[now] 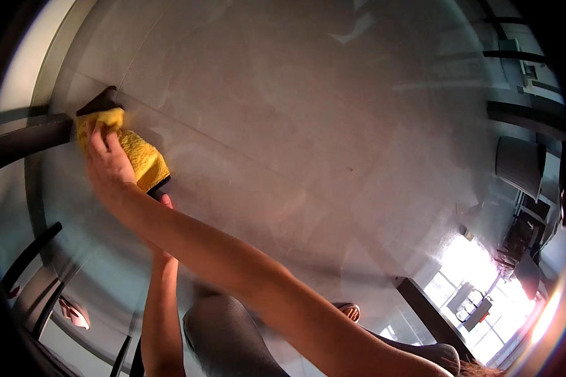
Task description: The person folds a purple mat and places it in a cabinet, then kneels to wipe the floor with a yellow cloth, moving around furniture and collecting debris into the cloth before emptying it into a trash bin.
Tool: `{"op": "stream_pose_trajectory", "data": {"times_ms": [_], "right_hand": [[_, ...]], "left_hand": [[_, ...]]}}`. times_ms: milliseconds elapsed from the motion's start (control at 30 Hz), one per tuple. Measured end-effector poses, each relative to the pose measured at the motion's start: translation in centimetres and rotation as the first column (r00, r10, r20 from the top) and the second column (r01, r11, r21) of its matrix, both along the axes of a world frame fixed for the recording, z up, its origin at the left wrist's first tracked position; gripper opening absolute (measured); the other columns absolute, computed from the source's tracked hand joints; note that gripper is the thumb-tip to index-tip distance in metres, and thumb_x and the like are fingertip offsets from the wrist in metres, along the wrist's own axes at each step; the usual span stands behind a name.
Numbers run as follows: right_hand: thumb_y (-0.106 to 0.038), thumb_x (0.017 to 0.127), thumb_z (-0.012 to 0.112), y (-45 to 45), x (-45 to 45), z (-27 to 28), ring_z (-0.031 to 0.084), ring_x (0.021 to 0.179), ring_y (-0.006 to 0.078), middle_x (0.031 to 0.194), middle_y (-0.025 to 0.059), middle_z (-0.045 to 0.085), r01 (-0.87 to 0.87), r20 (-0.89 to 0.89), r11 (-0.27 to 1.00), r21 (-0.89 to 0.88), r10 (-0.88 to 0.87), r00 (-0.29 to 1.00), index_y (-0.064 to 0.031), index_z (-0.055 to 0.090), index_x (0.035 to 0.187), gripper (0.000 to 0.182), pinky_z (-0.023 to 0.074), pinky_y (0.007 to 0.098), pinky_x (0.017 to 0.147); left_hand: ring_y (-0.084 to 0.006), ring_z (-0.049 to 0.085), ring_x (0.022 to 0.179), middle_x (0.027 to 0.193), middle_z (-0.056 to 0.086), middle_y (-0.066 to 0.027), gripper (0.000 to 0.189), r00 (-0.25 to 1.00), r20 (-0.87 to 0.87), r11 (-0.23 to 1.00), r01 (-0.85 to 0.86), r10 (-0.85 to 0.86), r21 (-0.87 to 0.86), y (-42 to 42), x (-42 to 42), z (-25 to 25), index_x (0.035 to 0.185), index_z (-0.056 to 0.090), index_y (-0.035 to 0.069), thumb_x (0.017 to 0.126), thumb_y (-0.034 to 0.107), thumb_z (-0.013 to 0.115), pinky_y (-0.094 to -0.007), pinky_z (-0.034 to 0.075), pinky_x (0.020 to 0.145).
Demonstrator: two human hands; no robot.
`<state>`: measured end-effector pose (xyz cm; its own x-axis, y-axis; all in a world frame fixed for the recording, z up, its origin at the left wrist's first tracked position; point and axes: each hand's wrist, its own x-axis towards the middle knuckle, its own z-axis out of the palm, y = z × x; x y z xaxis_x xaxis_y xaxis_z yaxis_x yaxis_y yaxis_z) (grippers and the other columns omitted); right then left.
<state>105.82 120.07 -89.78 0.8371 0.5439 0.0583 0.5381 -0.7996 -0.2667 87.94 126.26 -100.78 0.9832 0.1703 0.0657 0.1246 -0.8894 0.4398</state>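
A yellow plush cloth [147,158] with dark edging lies bunched on the grey, glossy tiled floor [283,122]. My right hand [111,158] presses down on it, fingers spread over the yellow pile and curling into a fold. A dark corner of the cloth points away from me, close to the end of a dark furniture leg [33,134]. My left hand [167,202] is mostly hidden under my right forearm. Only a fingertip shows, beside the cloth's near dark edge; what it touches is unclear.
A grey skirting strip [40,188] runs along the left. Thin black legs [33,254] and a pinkish object [74,312] stand lower left. My bent grey-clad knee [226,330] and a shoe [349,312] are below. A dark post [429,311] and bright window [471,282] lie lower right.
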Motion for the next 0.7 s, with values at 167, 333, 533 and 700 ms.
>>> {"op": "stream_pose_trajectory", "data": {"times_ms": [167,333,533,700], "right_hand": [[-0.032,0.098,0.051,-3.4,2.1,-2.5,0.013,0.153,0.0352,0.164,0.0141,0.024,0.143,0.004,0.990,0.011,-0.143,0.990,-0.0146,0.044,0.151,0.056,0.0078,0.0596,0.121],[-0.023,0.093,0.053,-14.9,-1.7,-3.3,0.019,0.152,0.0318,0.161,0.0148,0.030,0.361,0.085,0.919,0.157,-0.377,0.922,-0.0221,0.047,0.148,0.056,0.0141,0.0550,0.121],[-0.012,0.089,0.060,-36.9,-18.2,-3.0,0.029,0.148,0.0339,0.156,0.0170,0.036,0.692,0.170,0.716,-0.091,-0.674,0.719,-0.0242,0.052,0.145,0.058,0.0280,0.0565,0.114],[-0.009,0.094,0.054,-53.7,-31.3,-4.0,0.045,0.138,0.0340,0.153,0.0115,0.043,0.913,0.232,0.405,-0.047,-0.885,0.404,-0.0239,0.052,0.145,0.054,0.0373,0.0553,0.107]], "left_hand": [[-0.0316,0.039,0.141,0.153,0.040,-0.0192,0.068,0.991,0.055,0.991,0.119,-0.122,0.059,-4.5,3.1,2.2,0.150,0.037,0.003,0.098,0.041,0.056,-0.0468,0.033,0.114],[-0.0356,0.023,0.150,0.161,0.028,-0.0171,0.077,0.986,0.039,0.962,0.147,-0.160,0.231,-5.6,5.3,6.3,0.157,0.028,0.009,0.102,0.063,0.024,-0.0557,0.014,0.122],[-0.0315,0.026,0.150,0.161,0.031,-0.0107,0.070,0.964,0.168,0.914,0.126,-0.204,0.385,-3.4,4.6,3.4,0.157,0.031,0.015,0.103,0.059,0.026,-0.0510,0.016,0.122],[-0.0270,0.026,0.150,0.162,0.031,-0.0062,0.068,0.919,0.289,0.873,0.107,-0.270,0.475,-1.4,5.9,1.9,0.157,0.031,0.017,0.104,0.059,0.022,-0.0471,0.017,0.123]]}}
